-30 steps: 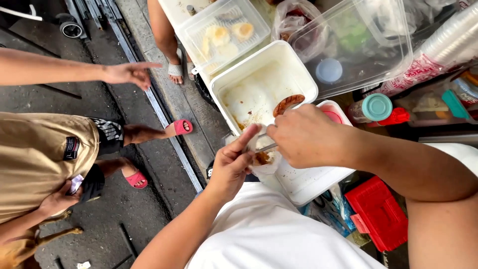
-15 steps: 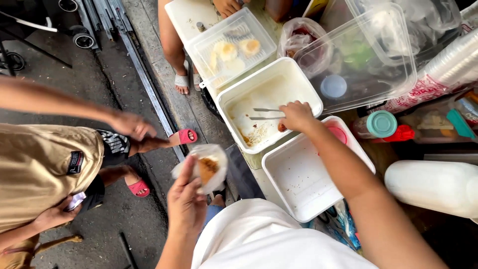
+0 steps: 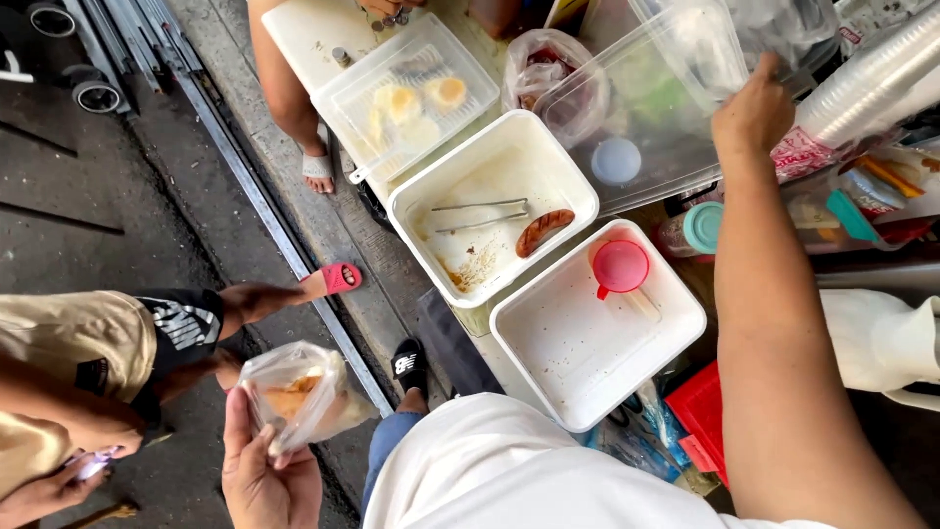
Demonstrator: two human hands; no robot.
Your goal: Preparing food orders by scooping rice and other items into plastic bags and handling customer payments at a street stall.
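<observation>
My left hand (image 3: 257, 468) is low at the left, shut on a clear plastic bag (image 3: 299, 390) with browned food inside. My right hand (image 3: 754, 110) is stretched out to the far right and touches crumpled clear plastic (image 3: 783, 24) beside a stack of clear cups (image 3: 871, 78). Its fingers are hidden, so its grip is unclear. Below my right arm a white tub (image 3: 411, 211) holds metal tongs (image 3: 480, 216) and one sausage (image 3: 543, 232). A nearer white tub (image 3: 597, 411) has a pink cup (image 3: 622, 266) in it.
A clear lidded box (image 3: 411, 98) with pale round food stands at the back, with a large clear container (image 3: 646, 108) beside it. Another person in tan shorts (image 3: 69, 343) and pink sandals (image 3: 338, 279) stands at the left. A red box (image 3: 705, 411) and a white jug (image 3: 881, 343) are at the right.
My right hand has let go of the tongs, which now lie in the tub, and has reached up to the right. My left hand with the bag has moved down and left.
</observation>
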